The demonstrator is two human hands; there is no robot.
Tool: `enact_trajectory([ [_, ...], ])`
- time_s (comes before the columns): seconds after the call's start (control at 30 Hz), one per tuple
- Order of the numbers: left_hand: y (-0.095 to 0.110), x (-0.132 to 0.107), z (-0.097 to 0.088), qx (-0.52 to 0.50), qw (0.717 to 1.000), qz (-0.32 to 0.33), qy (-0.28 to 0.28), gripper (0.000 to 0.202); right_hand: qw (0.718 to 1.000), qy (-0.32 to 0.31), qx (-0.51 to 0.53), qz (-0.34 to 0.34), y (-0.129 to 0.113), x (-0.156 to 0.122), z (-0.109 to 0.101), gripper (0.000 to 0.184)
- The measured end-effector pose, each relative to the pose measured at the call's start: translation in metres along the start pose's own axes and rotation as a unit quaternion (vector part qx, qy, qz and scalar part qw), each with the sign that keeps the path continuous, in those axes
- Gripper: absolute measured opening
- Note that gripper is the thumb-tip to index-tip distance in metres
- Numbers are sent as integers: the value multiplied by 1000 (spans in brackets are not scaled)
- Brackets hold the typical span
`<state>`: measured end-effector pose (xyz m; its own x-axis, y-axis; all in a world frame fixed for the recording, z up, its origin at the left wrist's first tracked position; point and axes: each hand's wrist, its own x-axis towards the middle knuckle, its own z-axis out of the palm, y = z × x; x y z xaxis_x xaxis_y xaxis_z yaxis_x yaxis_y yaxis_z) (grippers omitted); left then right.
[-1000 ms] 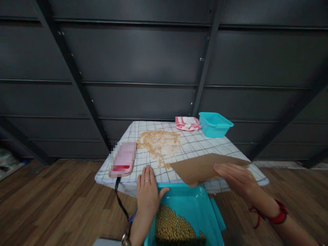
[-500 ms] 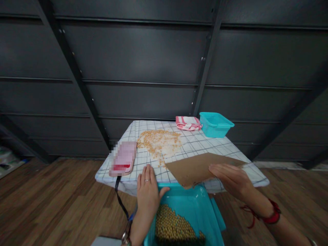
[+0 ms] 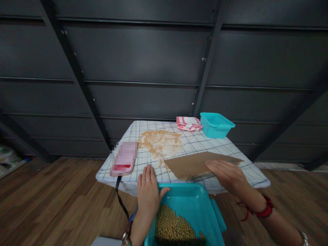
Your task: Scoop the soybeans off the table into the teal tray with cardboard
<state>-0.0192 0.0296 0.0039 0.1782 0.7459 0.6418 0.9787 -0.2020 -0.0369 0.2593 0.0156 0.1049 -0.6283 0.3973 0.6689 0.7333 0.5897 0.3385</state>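
My right hand point(image 3: 229, 176) has its fingers along the top of a brown cardboard piece point(image 3: 191, 165), gripping it over the near right of the cloth; the thumb is hidden. My left hand point(image 3: 148, 191) rests with fingers extended on the table's front edge, its thumb at the rim of a teal plastic bin point(image 3: 196, 201). Round yellowish beans point(image 3: 175, 225) fill part of that bin. Beyond the cardboard, paler soybeans point(image 3: 151, 141) lie spread with white grains point(image 3: 167, 147), and a few sit by the cardboard's left tip.
A checked white tablecloth point(image 3: 210, 145) covers the small table. On the left lies a pink phone point(image 3: 125, 155) with a black strap point(image 3: 120, 198) hanging down. At the back right are a folded pink-and-white cloth point(image 3: 189, 123) and a smaller teal basket point(image 3: 217, 126), near a dark panelled wall point(image 3: 143, 54).
My right hand and the cardboard have shifted slightly left, and the cardboard's near edge has risen from over the bin's rim. My left hand stays in place.
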Motion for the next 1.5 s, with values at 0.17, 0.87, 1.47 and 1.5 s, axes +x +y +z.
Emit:
enact_trajectory([
  [0.17, 0, 0, -1, -2, 1000, -7, -10, 90, 999, -19, 48, -6, -2, -2, -8, 35],
  [0.87, -1, 2, -6, -9, 1000, -3, -25, 86, 999, -9, 44, -26, -3, 11, -4, 31],
  [1.47, -3, 0, -3, -19, 1000, -3, -24, 90, 999, 13, 42, -9, 12, -14, -10, 34],
  [1.5, -4, 0, -3, -19, 1000, -3, -23, 89, 999, 17, 37, -11, 12, -15, -12, 33],
])
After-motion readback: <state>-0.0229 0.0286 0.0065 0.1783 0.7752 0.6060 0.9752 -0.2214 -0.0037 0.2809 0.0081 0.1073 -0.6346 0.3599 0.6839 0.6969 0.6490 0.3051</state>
